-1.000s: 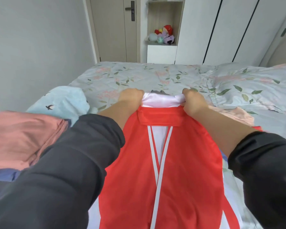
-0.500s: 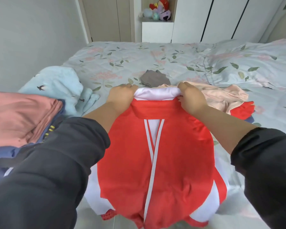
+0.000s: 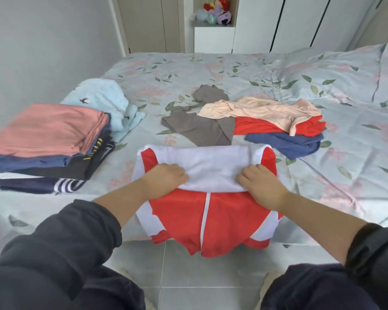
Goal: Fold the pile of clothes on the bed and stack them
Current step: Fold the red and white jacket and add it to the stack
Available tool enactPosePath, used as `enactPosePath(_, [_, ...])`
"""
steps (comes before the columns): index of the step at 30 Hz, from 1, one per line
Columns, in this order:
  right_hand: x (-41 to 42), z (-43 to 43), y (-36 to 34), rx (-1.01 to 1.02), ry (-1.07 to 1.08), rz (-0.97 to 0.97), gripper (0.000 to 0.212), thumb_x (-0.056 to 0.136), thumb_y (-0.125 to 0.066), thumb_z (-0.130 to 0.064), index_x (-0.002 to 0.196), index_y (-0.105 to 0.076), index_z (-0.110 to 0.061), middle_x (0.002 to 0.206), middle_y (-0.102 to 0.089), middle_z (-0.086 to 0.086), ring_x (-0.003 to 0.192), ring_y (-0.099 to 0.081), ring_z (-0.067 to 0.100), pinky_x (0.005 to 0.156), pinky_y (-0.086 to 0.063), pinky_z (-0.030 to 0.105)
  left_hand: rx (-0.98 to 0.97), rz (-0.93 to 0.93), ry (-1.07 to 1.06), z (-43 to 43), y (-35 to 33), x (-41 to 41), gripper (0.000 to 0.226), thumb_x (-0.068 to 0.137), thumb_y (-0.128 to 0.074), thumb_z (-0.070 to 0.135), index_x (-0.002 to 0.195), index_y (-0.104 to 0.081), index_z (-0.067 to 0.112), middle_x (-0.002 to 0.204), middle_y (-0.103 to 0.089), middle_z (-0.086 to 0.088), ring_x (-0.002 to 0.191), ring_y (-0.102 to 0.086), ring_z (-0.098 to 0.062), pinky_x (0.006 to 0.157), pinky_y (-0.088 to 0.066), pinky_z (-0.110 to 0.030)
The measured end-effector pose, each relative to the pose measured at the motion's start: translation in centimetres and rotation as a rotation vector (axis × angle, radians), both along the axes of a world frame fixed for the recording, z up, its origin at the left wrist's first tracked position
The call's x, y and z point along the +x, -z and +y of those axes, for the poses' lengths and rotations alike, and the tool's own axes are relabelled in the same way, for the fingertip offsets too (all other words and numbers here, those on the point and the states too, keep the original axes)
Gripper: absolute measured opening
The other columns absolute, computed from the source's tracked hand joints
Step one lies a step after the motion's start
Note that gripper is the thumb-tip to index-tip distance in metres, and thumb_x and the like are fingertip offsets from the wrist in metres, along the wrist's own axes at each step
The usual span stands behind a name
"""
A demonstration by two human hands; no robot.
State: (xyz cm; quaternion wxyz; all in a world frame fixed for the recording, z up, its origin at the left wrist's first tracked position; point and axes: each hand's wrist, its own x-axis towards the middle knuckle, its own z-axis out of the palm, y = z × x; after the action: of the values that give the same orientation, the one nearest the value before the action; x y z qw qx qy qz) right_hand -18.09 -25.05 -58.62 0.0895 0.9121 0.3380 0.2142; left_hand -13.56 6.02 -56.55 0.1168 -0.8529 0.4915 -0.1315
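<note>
Jacket (image 3: 211,217) now lowered onto bed (image 3: 233,70).

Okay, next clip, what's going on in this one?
A person is folding a red and white jacket at the edge of the bed. The left grip and right grip hold its folded-over white part. A stack of folded clothes sits to the left; an unfolded pile lies beyond the jacket.

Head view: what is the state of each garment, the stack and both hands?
Red and white jacket: partly folded, lower end hanging off the bed.
Left hand: grips the jacket.
Right hand: grips the jacket.
Stack: folded, pink piece on top.
Loose pile: unfolded.
</note>
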Motion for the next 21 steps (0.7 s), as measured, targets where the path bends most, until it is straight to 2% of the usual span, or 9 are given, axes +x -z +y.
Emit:
enactPosePath(2, [-1.2, 0.1, 1.1, -0.004, 0.068, 0.207, 0.038, 0.065, -0.056, -0.005, 0.102, -0.066, -0.007, 0.090, -0.059, 0.009, 0.078, -0.058, 0.029, 0.073, -0.041, 0.036, 0.095, 0.227, -0.157, 0.3, 1.5, -0.5, 0.022, 0.088, -0.053, 0.021, 0.107, -0.060, 0.012, 0.097, -0.059, -0.005, 0.093, -0.057, -0.025, 0.072, -0.044, -0.034])
enactPosePath(5, [-1.8, 0.3, 1.1, 0.240, 0.174, 0.507, 0.050, 0.067, -0.050, -0.007, 0.116, -0.063, -0.002, 0.109, -0.060, 0.014, 0.100, -0.056, 0.031, 0.088, -0.045, 0.039, -0.205, 0.320, -0.281, 0.0, 1.9, -0.8, 0.036, 0.093, -0.038, 0.037, 0.085, -0.061, 0.011, 0.083, -0.055, -0.003, 0.085, -0.056, -0.025, 0.065, -0.041, -0.032])
enactPosePath(7, [-1.2, 1.0, 0.0, 0.476, 0.255, 0.489, 0.039, 0.074, -0.041, -0.015, 0.098, -0.069, 0.000, 0.097, -0.064, 0.015, 0.093, -0.059, 0.034, 0.081, -0.047, 0.041, -0.401, 0.249, -0.298, -1.5, 1.6, -0.1, 0.044, 0.092, -0.030, 0.035, 0.083, -0.064, 0.007, 0.085, -0.057, -0.008, 0.086, -0.055, -0.030, 0.070, -0.045, -0.037])
enactPosePath(9, [0.3, 2.1, -0.7, 0.586, 0.280, 0.323, 0.039, 0.078, -0.037, -0.018, 0.091, -0.069, 0.001, 0.092, -0.064, 0.017, 0.088, -0.058, 0.037, 0.078, -0.046, 0.042, -0.458, 0.190, -0.368, -3.8, 1.4, 1.0, 0.038, 0.096, -0.037, 0.027, 0.116, -0.063, 0.009, 0.117, -0.059, -0.014, 0.110, -0.051, -0.031, 0.091, -0.042, -0.041])
enactPosePath(11, [2.0, 3.3, -0.4, 0.504, 0.320, 0.301, 0.042, 0.085, -0.040, -0.016, 0.118, -0.062, -0.002, 0.123, -0.057, 0.020, 0.111, -0.051, 0.038, 0.096, -0.040, 0.045, -0.369, 0.274, -0.497, -5.8, 2.3, 1.8, 0.049, 0.099, -0.036, 0.031, 0.147, -0.034, 0.019, 0.151, -0.033, -0.007, 0.138, -0.028, -0.025, 0.111, -0.024, -0.041])
enactPosePath(14, [4.1, 3.2, 2.0, 0.201, 0.441, 0.466, 0.049, 0.100, -0.034, -0.031, 0.147, -0.032, -0.018, 0.157, -0.021, 0.006, 0.144, -0.018, 0.025, 0.116, -0.010, 0.045, -0.230, 0.428, -0.626, -6.2, 5.4, 2.1, 0.055, 0.101, -0.023, 0.044, 0.153, -0.007, 0.033, 0.161, 0.000, 0.004, 0.148, 0.003, -0.019, 0.118, -0.002, -0.046])
enactPosePath(17, [4.9, -0.1, 3.6, 0.344, 0.695, 0.452, 0.044, 0.100, -0.036, -0.026, 0.142, -0.039, -0.014, 0.153, -0.032, 0.003, 0.143, -0.023, 0.016, 0.116, -0.008, 0.041, -0.263, 0.426, -0.699, -5.7, 7.3, 2.2, 0.057, 0.100, -0.019, 0.050, 0.153, -0.004, 0.034, 0.161, 0.004, 0.005, 0.148, 0.006, -0.019, 0.119, 0.000, -0.046])
enactPosePath(20, [5.6, -1.1, 3.5, 0.757, 0.738, 0.306, 0.027, 0.088, -0.048, -0.008, 0.111, -0.062, -0.003, 0.120, -0.059, 0.016, 0.120, -0.049, 0.034, 0.093, -0.038, 0.040, -0.276, 0.365, -0.697, -5.8, 7.7, 2.4, 0.059, 0.099, -0.019, 0.051, 0.152, -0.004, 0.034, 0.161, 0.003, 0.005, 0.148, 0.005, -0.019, 0.119, -0.001, -0.047])
enactPosePath(21, [6.0, -1.0, 3.1, 0.866, 0.760, 0.240, 0.026, 0.085, -0.048, -0.003, 0.105, -0.063, 0.001, 0.111, -0.060, 0.021, 0.110, -0.051, 0.039, 0.086, -0.040, 0.040, -0.279, 0.355, -0.697, -5.8, 7.8, 2.4, 0.059, 0.098, -0.019, 0.051, 0.153, -0.004, 0.034, 0.161, 0.002, 0.005, 0.148, 0.005, -0.019, 0.119, -0.002, -0.047])
